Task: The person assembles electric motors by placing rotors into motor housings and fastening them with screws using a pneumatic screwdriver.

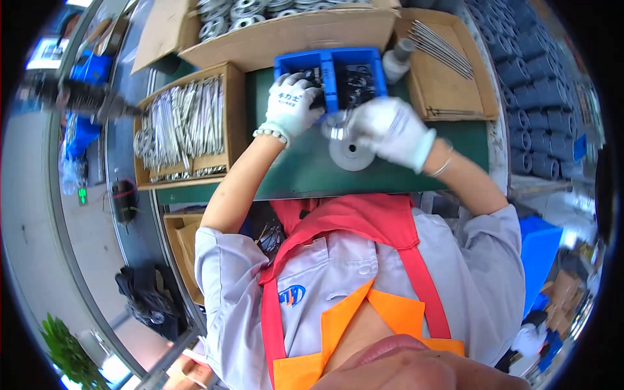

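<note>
My left hand [289, 105], in a white glove with grey fingertips, is at the front of a blue two-compartment bin [329, 83]. Its fingers are curled by the left compartment, around something dark [318, 100] that I cannot make out. My right hand [391, 132], also gloved and blurred by motion, grips a shiny round metal part [337, 126] in its fingertips. Just below that part, a flat pale metal disc [351, 156] with a centre hole lies on the green tabletop [296, 175]. Small black parts [355, 84] fill the bin's right compartment.
A tray of metal strips [185, 123] stands at left, beside a hanging power tool [78, 97]. Behind the bin is a carton of metal discs [296, 32]. A white bottle [398, 62] and a tray of rods [448, 71] are at right. Grey cylinders [539, 97] are stacked beyond.
</note>
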The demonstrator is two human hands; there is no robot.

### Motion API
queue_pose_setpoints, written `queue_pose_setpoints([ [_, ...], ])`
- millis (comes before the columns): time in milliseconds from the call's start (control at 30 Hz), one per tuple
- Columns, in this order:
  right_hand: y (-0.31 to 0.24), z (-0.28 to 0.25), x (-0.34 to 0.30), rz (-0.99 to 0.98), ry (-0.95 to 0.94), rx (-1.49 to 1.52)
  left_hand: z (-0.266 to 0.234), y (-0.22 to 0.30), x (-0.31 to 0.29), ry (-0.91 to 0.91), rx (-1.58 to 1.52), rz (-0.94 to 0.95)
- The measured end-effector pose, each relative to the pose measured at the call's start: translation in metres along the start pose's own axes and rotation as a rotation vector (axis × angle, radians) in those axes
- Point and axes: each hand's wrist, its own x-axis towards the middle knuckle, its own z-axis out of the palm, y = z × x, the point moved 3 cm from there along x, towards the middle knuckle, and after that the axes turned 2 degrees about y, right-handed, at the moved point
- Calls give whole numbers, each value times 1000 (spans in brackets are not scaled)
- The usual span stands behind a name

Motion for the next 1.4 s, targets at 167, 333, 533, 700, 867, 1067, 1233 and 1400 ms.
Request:
queue_pose_setpoints([
  [167,-14,43,-60,-3,88,-56,36,6,6,-344,125,-104],
  [333,24,-44,-140,-155,759,-6,40,12,23,-181,-309,-255],
  [533,21,-198,-418,1149,906,-476,62,15,43,-128,-303,-253],
  [700,10,-128,-783,2093,514,-832,67,30,61,-9,-533,-329],
  [867,-24,-39,-834,2712,61,129,36,39,38,117,-419,-492],
  [1067,-1,-63,-811,2639,566,-361,43,59,24,230,-614,-618],
  [1233,19,-28,-826,2702,711,77,24,87,24,241,-745,-397],
  [1400,35,-2,-853,2092,133,-105,-2,115,16,161,-437,-331],
])
